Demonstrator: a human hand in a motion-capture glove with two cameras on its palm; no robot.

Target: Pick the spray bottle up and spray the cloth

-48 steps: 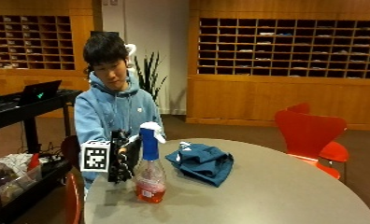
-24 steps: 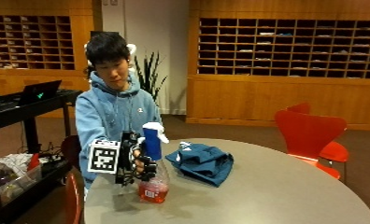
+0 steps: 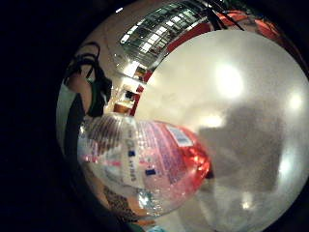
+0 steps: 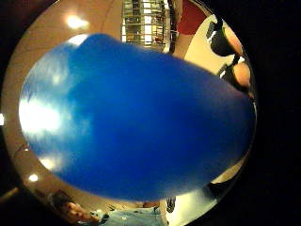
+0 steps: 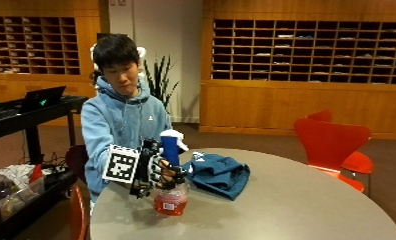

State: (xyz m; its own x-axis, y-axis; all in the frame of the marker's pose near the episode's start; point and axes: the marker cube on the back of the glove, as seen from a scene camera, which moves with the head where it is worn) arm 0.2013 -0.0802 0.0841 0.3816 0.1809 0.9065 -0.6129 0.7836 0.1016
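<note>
A person in a light blue hooded sweatshirt [image 5: 121, 125] sat at a round, pale grey tabletop [image 5: 284, 205]. Their black-gloved right hand [image 5: 159, 172] was wrapped around the neck of a clear plastic spray bottle [image 5: 171, 192] holding red liquid, with a blue trigger head and a white nozzle on top. The fingers [image 5: 173, 173] curled round the neck just below the blue head, gripping it. The bottle stood upright near the edge of the tabletop closest to the person; I could not tell whether its base touched the surface or hung just above it.

Just beside the bottle, on the side away from the person, lay a crumpled dark blue cloth [image 5: 218, 172] in a loose heap on the tabletop. The white nozzle rose above the hand and seemed to point toward the cloth. The bottle and the cloth sat near each other, and whether they touched was unclear.

Seen from the little-finger side of the palm, the clear body of the bottle [image 3: 145, 164] with its printed label and red liquid lay close against the palm, and the pale tabletop [image 3: 231, 87] spread beyond it. From the thumb side, the blue trigger head [image 4: 136, 117] filled nearly the whole view.

Behind the tabletop stood a red moulded chair [image 5: 331, 145]. Wooden walls of small pigeonhole shelves [image 5: 304, 50] lined the back of the room, and a black cart [image 5: 25, 125] stood beside the person.
</note>
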